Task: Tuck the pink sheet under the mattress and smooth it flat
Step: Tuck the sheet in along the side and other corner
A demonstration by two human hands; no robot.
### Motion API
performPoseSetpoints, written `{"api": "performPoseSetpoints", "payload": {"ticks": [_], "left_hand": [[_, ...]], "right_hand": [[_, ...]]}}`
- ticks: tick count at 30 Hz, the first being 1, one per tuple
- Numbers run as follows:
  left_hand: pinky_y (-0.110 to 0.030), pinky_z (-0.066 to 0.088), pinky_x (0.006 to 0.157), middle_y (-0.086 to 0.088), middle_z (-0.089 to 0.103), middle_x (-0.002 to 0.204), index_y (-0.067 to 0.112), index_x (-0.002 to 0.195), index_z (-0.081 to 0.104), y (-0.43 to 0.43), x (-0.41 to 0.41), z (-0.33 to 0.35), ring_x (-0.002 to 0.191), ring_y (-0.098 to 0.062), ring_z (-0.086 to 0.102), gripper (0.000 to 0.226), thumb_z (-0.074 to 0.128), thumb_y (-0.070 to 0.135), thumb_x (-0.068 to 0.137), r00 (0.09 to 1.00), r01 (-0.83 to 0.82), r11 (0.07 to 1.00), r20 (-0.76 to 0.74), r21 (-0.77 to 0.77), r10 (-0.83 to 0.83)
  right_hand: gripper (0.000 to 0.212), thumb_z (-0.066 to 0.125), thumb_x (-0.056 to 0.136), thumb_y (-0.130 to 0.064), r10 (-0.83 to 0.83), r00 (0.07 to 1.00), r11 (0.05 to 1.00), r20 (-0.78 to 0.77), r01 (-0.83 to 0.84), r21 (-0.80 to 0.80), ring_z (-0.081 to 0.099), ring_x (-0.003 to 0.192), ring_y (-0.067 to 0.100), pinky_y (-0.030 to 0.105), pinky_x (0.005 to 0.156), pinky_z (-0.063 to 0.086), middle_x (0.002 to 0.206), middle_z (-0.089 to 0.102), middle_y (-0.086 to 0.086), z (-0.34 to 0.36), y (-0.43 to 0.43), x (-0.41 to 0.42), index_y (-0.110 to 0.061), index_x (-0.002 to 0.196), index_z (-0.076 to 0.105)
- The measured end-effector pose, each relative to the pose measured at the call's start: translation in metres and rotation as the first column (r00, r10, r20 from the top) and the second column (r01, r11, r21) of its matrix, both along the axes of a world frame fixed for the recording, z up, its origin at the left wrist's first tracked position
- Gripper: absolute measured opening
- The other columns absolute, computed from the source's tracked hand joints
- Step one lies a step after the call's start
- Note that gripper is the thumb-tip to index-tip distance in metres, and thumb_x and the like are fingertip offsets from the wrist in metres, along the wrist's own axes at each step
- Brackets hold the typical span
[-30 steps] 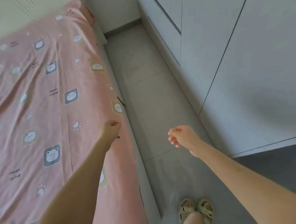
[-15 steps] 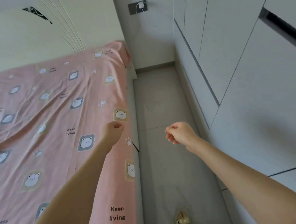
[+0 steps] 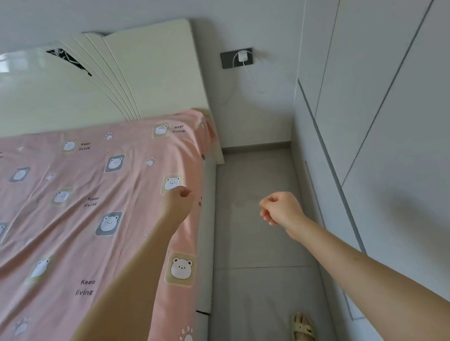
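The pink sheet (image 3: 88, 201), printed with bears, covers the mattress and shows long diagonal wrinkles. Its right edge (image 3: 196, 229) hangs over the white bed side (image 3: 210, 227). At the headboard corner the sheet (image 3: 199, 123) is bunched. My left hand (image 3: 178, 203) hovers over the sheet near its right edge, fingers curled into a fist with no fabric visibly in it. Over the floor of the aisle, my right hand (image 3: 280, 207) is held loosely curled and holds nothing.
A cream headboard (image 3: 130, 77) stands at the far end. A narrow grey floor aisle (image 3: 260, 250) runs between the bed and white wardrobe doors (image 3: 397, 152). A charger and cable (image 3: 242, 57) hang from a wall socket. My sandalled foot (image 3: 302, 331) stands in the aisle.
The view has lifted and moved toward the headboard, which now fills the top. Both hands keep roughly the same pose, the right hand slightly more curled.
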State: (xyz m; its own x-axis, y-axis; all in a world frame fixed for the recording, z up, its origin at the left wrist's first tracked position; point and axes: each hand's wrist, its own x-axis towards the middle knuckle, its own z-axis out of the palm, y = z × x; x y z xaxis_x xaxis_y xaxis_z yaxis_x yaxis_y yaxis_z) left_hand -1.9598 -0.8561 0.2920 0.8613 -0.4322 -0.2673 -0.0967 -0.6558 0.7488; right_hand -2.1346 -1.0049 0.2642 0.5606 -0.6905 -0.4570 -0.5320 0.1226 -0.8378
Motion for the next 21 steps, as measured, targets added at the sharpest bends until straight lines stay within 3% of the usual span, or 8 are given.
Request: {"api": "performPoseSetpoints", "payload": {"ticks": [4, 9, 17, 21], "left_hand": [[-0.027, 0.023, 0.055, -0.008, 0.046, 0.077, 0.014, 0.076, 0.051, -0.047, 0.068, -0.002, 0.068, -0.019, 0.034, 0.009, 0.05, 0.01, 0.084, 0.997, -0.072, 0.997, 0.024, 0.024, 0.072], [-0.028, 0.034, 0.064, -0.007, 0.057, 0.076, -0.001, 0.085, 0.063, -0.087, 0.159, -0.02, 0.07, -0.023, 0.047, 0.019, 0.051, 0.013, 0.086, 0.989, -0.145, 0.984, 0.027, 0.104, 0.143], [-0.03, 0.041, 0.067, -0.01, 0.064, 0.08, 0.003, 0.084, 0.065, -0.197, 0.346, -0.065, 0.074, -0.027, 0.054, 0.02, 0.051, 0.017, 0.088, 0.992, -0.118, 0.967, 0.07, 0.226, 0.105], [-0.028, 0.035, 0.063, -0.009, 0.055, 0.07, 0.005, 0.074, 0.06, -0.255, 0.422, -0.095, 0.066, -0.024, 0.047, 0.02, 0.052, 0.018, 0.087, 0.996, -0.074, 0.959, 0.073, 0.273, 0.056]], "right_hand": [[0.024, 0.049, 0.089, -0.011, 0.02, 1.0, 0.999, -0.019, -0.021, -0.038, 0.057, 0.059, 0.02, 0.035, 0.064, 0.05, 0.06, 0.063, 0.002, 0.0, -0.07, 0.082, -0.015, 0.067, 0.059], [0.022, 0.048, 0.091, -0.012, 0.043, 0.999, 0.999, -0.029, -0.043, 0.004, 0.057, 0.062, 0.019, 0.037, 0.069, 0.053, 0.063, 0.063, 0.002, -0.017, -0.125, 0.186, -0.014, 0.073, 0.061], [0.019, 0.047, 0.095, -0.016, -0.06, 0.997, 0.989, -0.051, 0.066, 0.133, 0.053, 0.056, 0.014, 0.028, 0.057, 0.047, 0.066, 0.061, 0.004, -0.077, -0.219, 0.368, -0.006, 0.089, 0.062], [0.015, 0.048, 0.095, -0.015, -0.137, 0.988, 0.966, -0.075, 0.15, 0.211, 0.053, 0.058, 0.013, 0.025, 0.055, 0.046, 0.068, 0.059, 0.004, -0.112, -0.266, 0.446, -0.008, 0.089, 0.06]]}}
